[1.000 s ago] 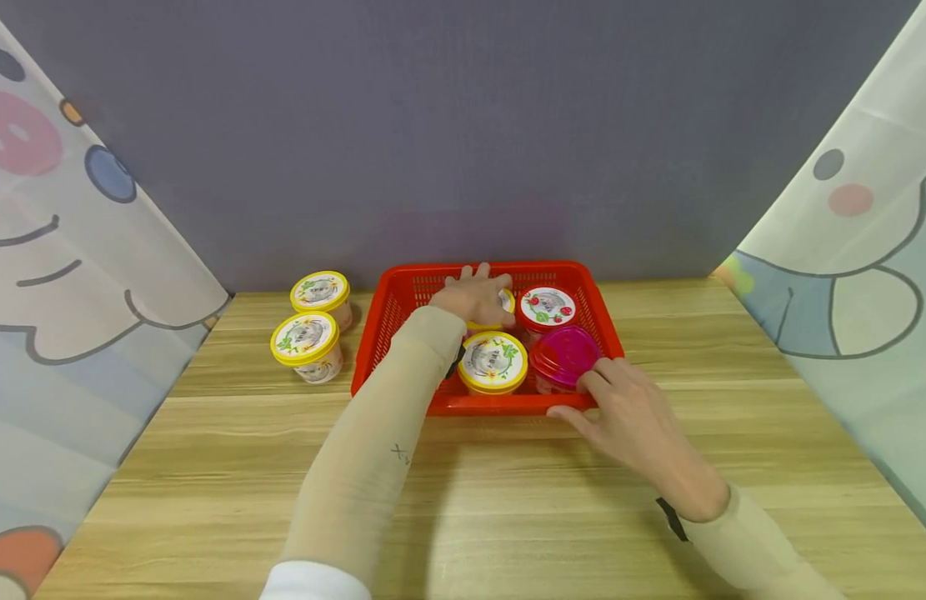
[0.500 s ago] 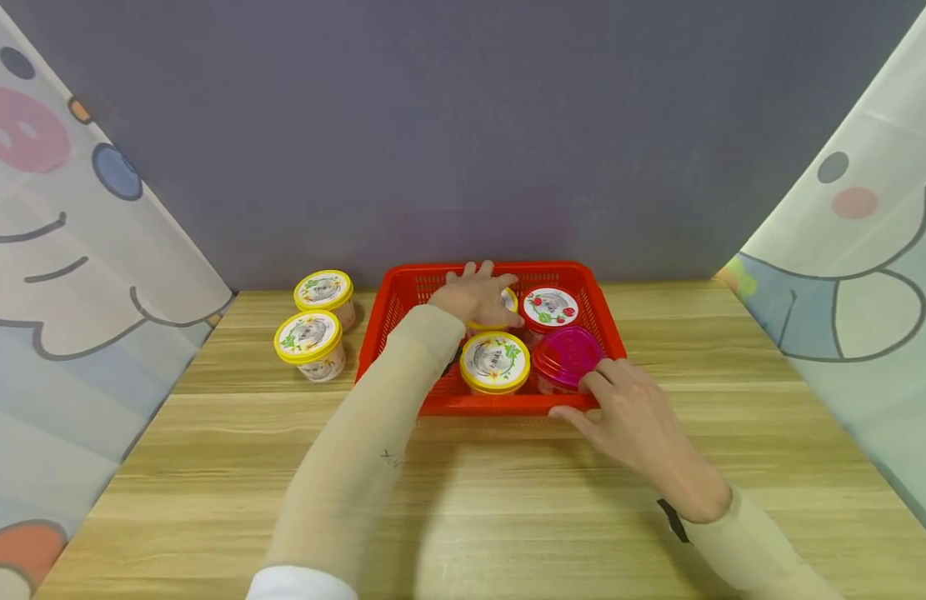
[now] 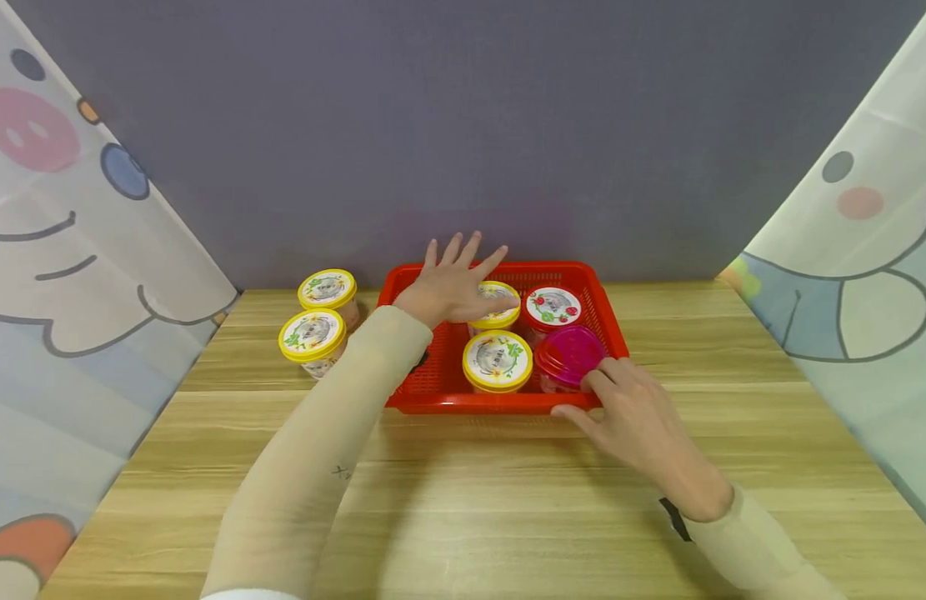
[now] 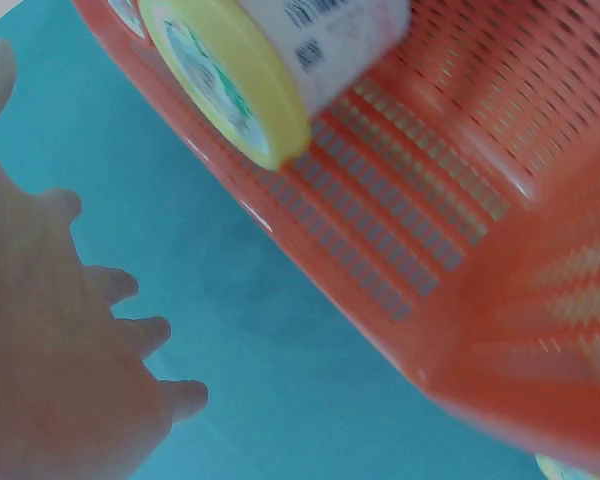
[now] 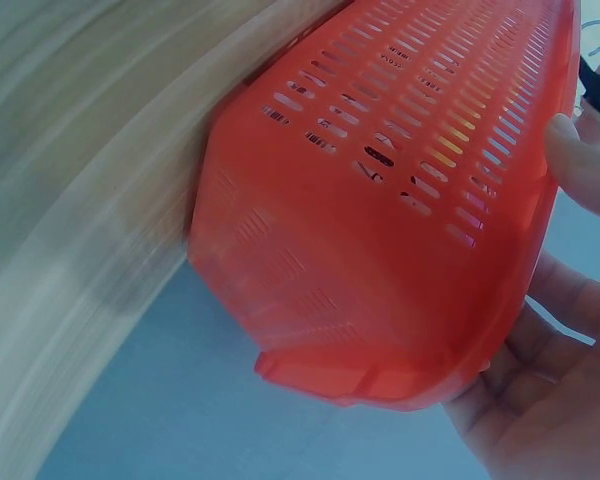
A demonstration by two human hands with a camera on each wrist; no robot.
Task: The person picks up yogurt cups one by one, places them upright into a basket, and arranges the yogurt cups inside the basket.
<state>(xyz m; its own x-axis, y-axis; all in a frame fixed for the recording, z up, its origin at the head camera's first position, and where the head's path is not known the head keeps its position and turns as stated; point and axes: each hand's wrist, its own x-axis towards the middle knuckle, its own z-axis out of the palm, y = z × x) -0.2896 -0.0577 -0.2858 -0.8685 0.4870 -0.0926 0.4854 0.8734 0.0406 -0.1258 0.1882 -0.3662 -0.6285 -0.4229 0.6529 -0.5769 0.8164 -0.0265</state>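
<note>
A red plastic basket [image 3: 478, 403] sits on the table with several round lidded tubs inside. My left hand [image 3: 446, 292], fingers spread and holding nothing, is over the basket's back left. Its thumb overlaps the far yellow-lidded tub [image 3: 498, 292] in the head view. Nearer the front is another yellow-lidded tub [image 3: 498, 360]. To their right are a red-rimmed tub [image 3: 554, 306] with a strawberry print and a tub with a magenta lid [image 3: 571, 354]. My right hand [image 3: 638, 421] grips the basket's front right rim, thumb outside and fingers curled over it, as the right wrist view also shows.
Two more yellow-lidded tubs, one behind [image 3: 327, 288] and one in front [image 3: 312, 335], stand on the wooden table [image 3: 508, 508] left of the basket. A grey wall [image 3: 463, 125] rises close behind. Cartoon-printed curtains [image 3: 868, 275] hang on both sides.
My left hand has come up off the far yellow-lidded tub and moved left and back, its fingers spreading wider. The right hand keeps its grip on the basket rim.
</note>
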